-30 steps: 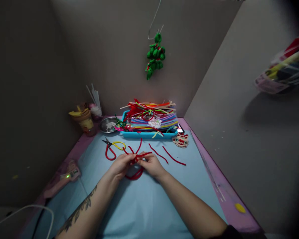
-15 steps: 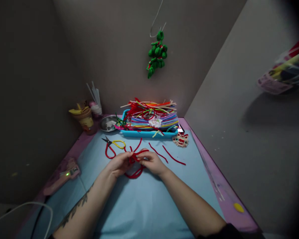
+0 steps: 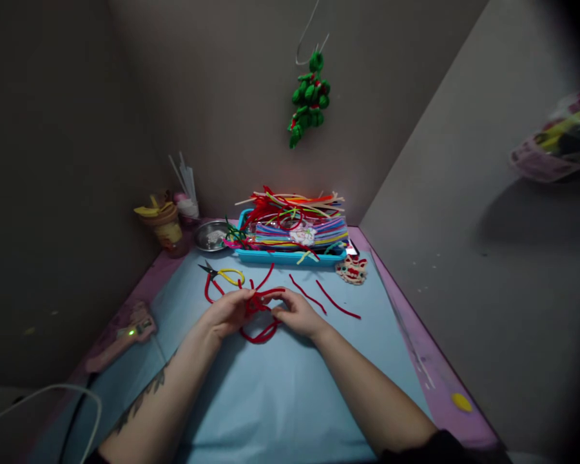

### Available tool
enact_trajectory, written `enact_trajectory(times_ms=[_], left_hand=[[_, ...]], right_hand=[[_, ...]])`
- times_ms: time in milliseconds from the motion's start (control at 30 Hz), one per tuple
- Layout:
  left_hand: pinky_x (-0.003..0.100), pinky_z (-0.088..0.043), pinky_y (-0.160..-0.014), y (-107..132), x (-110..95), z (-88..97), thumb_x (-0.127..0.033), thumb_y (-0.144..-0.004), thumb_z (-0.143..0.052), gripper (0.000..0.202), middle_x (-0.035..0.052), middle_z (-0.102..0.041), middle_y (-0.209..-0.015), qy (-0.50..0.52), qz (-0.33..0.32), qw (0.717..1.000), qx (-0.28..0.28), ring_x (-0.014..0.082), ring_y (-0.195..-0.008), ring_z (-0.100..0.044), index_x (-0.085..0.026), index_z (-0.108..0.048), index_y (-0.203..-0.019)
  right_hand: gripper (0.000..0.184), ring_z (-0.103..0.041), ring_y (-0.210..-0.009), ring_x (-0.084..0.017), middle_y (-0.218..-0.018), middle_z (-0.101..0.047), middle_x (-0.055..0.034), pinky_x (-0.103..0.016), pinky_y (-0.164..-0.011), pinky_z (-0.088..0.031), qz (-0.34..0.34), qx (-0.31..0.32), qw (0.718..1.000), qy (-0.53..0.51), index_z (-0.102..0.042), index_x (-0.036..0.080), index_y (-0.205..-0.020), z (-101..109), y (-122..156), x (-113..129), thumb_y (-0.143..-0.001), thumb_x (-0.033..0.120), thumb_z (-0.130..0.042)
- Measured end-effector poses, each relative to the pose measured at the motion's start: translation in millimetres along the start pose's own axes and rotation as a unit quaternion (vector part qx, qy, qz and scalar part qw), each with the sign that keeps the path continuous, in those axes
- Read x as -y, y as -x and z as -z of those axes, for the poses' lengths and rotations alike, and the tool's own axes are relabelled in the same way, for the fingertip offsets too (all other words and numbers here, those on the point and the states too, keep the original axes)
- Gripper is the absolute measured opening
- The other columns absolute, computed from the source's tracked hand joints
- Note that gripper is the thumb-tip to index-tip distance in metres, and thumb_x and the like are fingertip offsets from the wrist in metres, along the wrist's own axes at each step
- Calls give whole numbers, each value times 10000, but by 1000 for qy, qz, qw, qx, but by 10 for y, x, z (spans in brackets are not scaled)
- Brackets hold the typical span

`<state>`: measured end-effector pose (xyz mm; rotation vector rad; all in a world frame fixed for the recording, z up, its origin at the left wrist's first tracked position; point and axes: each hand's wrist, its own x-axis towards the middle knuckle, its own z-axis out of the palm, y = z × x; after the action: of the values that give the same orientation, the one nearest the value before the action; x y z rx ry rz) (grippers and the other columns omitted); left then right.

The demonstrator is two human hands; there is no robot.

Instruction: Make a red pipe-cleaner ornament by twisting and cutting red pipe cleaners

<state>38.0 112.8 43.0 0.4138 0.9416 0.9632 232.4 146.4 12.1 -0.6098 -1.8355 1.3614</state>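
Note:
A red pipe cleaner shape (image 3: pixel 260 339) of loops and loose ends is held just above the blue table cover. My left hand (image 3: pixel 231 312) pinches its left side between thumb and fingers. Against its right side, my right hand (image 3: pixel 294 313) has its fingers curled at a strand that sticks out to the right; its thumb sits a little below. Just beyond my left hand lie scissors (image 3: pixel 214 273) with one yellow and one red handle, partly covered by that hand. To the right of my hands are two loose red pipe cleaners (image 3: pixel 308 295) (image 3: pixel 338 302).
A blue tray (image 3: pixel 290 258) heaped with coloured pipe cleaners stands at the back, beside a metal bowl (image 3: pixel 200 241). At left lies a pink glue gun (image 3: pixel 120 345). A beige-and-red pipe cleaner piece (image 3: pixel 352 270) sits right of the tray. Green decoration (image 3: pixel 310 96) hangs above.
My right thumb and fingers have parted slightly, showing more of the red loops between my hands. The view has shifted a little.

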Motion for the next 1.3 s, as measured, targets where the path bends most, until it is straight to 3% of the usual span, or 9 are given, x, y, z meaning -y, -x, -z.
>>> enact_trajectory(times_ms=[100, 333, 567, 733, 833, 967, 1067, 1167, 1300], left_hand=[[221, -403, -526, 20, -3, -59, -189, -721, -675, 52, 21, -696, -628, 19, 11, 999, -42, 136, -578, -612, -144, -681, -697], [207, -354, -475, 18, 50, -126, -191, -671, -735, 89, 2, -657, -577, 16, 1, 998, -62, 112, -520, -559, -142, -662, -654], [230, -290, -455, 37, 60, -79, -252, -623, -791, 235, -5, -558, -456, -82, -62, 994, -31, 91, -445, -441, -147, -616, -507], [244, -276, -474, 92, -23, -97, -314, -624, -780, 240, 19, -581, -486, -181, -104, 978, -17, 98, -453, -419, -127, -656, -538], [246, -325, -518, 125, -79, -108, -317, -614, -779, 214, 26, -619, -537, -257, -137, 956, -21, 117, -502, -465, -128, -684, -581], [245, -373, -578, 126, -73, -105, -328, -612, -777, 203, 14, -653, -597, -349, -168, 922, -31, 143, -574, -528, -148, -685, -630], [251, -397, -596, 95, -23, -101, -363, -653, -750, 222, 30, -677, -635, -375, -169, 912, -7, 161, -602, -558, -148, -698, -668], [258, -416, -610, 55, 9, -107, -400, -684, -724, 261, 47, -682, -661, -369, -169, 914, -3, 175, -623, -568, -140, -699, -692], [245, -409, -663, 35, 0, -134, -339, -678, -735, 180, 11, -644, -700, -326, -313, 885, -115, 167, -689, -546, -173, -671, -709]], right_hand=[[380, -576, -1075, -205, -1110, -635, -48, -378, -965, -419, -1, -20, 1000, 21, -625, 244, -1115, -39, 8, 19, -749, 147, -647], [83, -590, -911, -194, -884, -636, -43, -357, -874, -458, 48, -89, 993, 56, -683, 221, -843, -141, -31, -29, -763, 215, -662], [51, -565, -839, -166, -891, -548, -29, -312, -792, -470, 16, -62, 998, 14, -697, 212, -749, 15, -20, -9, -728, 170, -679], [206, -565, -1011, -205, -1030, -598, -51, -349, -900, -439, -1, -5, 1000, -12, -712, 227, -924, 79, -27, 51, -720, 196, -702], [216, -594, -992, -200, -1012, -658, -56, -347, -899, -432, -50, -27, 992, -114, -694, 219, -975, 98, -40, 18, -782, 314, -677], [373, -625, -795, -171, -824, -697, -57, -309, -769, -455, -126, -21, 972, -199, -687, 159, -843, 74, -31, 5, -785, 525, -654], [415, -609, -669, -141, -731, -689, -31, -268, -660, -443, -185, 19, 963, -194, -676, 139, -824, -7, -14, 50, -630, 485, -801], [369, -564, -545, -106, -604, -648, 10, -236, -576, -409, -243, -14, 946, -214, -644, 141, -740, -99, -11, 79, -567, 398, -845], [336, -545, -509, -96, -547, -626, 22, -223, -548, -396, -270, -115, 912, -285, -599, 154, -681, -147, -40, 74, -574, 371, -831]])
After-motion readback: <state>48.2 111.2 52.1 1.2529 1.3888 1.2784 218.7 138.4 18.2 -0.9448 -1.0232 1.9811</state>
